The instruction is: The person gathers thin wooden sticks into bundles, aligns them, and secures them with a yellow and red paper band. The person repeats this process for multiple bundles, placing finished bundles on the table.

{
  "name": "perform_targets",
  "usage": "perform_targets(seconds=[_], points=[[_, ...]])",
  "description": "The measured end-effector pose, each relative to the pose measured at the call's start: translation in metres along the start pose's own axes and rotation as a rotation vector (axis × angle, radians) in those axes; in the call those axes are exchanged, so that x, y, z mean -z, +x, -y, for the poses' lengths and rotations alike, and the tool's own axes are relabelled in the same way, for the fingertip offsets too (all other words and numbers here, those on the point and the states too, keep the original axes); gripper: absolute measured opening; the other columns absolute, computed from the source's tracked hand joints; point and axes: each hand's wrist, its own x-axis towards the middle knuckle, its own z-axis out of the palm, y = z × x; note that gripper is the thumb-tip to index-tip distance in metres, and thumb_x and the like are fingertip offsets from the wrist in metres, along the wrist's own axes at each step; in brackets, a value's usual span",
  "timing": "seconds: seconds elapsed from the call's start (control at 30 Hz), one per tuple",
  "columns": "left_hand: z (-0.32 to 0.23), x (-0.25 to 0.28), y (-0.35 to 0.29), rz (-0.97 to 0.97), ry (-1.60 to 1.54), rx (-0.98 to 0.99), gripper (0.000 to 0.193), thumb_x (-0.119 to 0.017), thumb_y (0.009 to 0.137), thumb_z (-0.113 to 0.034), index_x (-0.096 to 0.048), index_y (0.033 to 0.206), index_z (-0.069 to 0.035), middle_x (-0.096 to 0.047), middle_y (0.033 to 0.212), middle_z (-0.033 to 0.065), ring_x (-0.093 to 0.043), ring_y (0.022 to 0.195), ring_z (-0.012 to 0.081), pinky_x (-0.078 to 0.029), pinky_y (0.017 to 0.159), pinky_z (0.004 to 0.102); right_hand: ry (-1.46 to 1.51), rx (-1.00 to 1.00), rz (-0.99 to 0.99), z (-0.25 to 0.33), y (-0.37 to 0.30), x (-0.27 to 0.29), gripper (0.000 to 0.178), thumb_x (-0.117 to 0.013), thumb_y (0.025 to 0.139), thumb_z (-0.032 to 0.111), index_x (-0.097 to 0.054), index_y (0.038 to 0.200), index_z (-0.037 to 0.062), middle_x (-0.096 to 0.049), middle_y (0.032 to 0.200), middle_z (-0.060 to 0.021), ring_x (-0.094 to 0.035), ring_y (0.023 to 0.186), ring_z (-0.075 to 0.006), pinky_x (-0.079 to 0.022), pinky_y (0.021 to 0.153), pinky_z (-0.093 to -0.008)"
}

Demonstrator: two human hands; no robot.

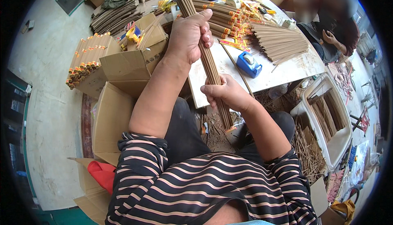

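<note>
A bundle of long brown incense sticks [211, 63] slants across the front of me, its top end farther away and to the left. Around its upper part my left hand [190, 36] is closed. Lower down, my right hand [231, 93] grips the same bundle, thumb across the sticks. A bit of orange and yellow shows at the bundle's bottom end, above my lap. To the right of the bundle, a blue tape dispenser [249, 65] stands on the white table [290, 72]. Red and yellow paper labels [235, 44] lie just beyond it.
Loose incense sticks [280, 42] fan over the table, beside labelled bundles [221, 20]. Open cardboard boxes [125, 65] stand at my left, with stacked bundles [88, 57] beyond. A white bin [337, 137] of sticks stands right. Other people sit across the table.
</note>
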Motion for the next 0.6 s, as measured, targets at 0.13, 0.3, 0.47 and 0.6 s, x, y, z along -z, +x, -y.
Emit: perform_targets(seconds=[0.13, 0.3, 0.47, 0.6], points=[[0.001, -0.006, 0.000, -0.106, 0.056, -0.106, 0.029, -0.064, 0.081, -0.015, -0.046, 0.060, -0.010, -0.041, 0.048, -0.0008, -0.040, 0.035, 0.0114, -0.034, 0.035, 0.0274, -0.325, 0.094, -0.306, -0.009, 0.006, -0.008, 0.022, -0.063, 0.082, 0.017, -0.047, 0.074, 0.0057, -0.046, 0.052, 0.0010, -0.042, 0.039, -0.0080, -0.034, 0.037, -0.0239], [0.004, 0.000, 0.004, -0.006, 0.011, -0.051, 0.025, -0.066, 0.081, -0.018, -0.047, 0.065, -0.011, -0.043, 0.051, -0.0009, -0.044, 0.041, 0.0107, -0.035, 0.039, 0.0256, -0.079, -0.038, -0.099, -0.005, 0.002, 0.002, 0.019, -0.062, 0.081, 0.013, -0.046, 0.073, 0.0062, -0.043, 0.051, 0.0005, -0.041, 0.038, -0.0091, -0.033, 0.036, -0.0247], [0.005, 0.011, 0.007, 0.297, -0.175, 0.066, 0.023, -0.069, 0.080, -0.021, -0.049, 0.072, -0.013, -0.045, 0.054, -0.0027, -0.045, 0.044, 0.0082, -0.036, 0.041, 0.0241, 0.231, -0.106, 0.077, -0.004, -0.001, -0.001, 0.024, -0.062, 0.080, 0.009, -0.042, 0.068, 0.0091, -0.038, 0.049, 0.0014, -0.037, 0.035, -0.0088, -0.030, 0.034, -0.0228], [0.016, 0.012, 0.000, 0.329, -0.158, 0.096, 0.022, -0.067, 0.080, -0.018, -0.047, 0.072, -0.012, -0.043, 0.053, -0.0023, -0.045, 0.043, 0.0081, -0.037, 0.039, 0.0236, 0.260, -0.118, 0.088, -0.003, 0.001, 0.000, 0.025, -0.062, 0.080, 0.009, -0.040, 0.067, 0.0095, -0.037, 0.049, 0.0013, -0.036, 0.035, -0.0089, -0.031, 0.034, -0.0224]])
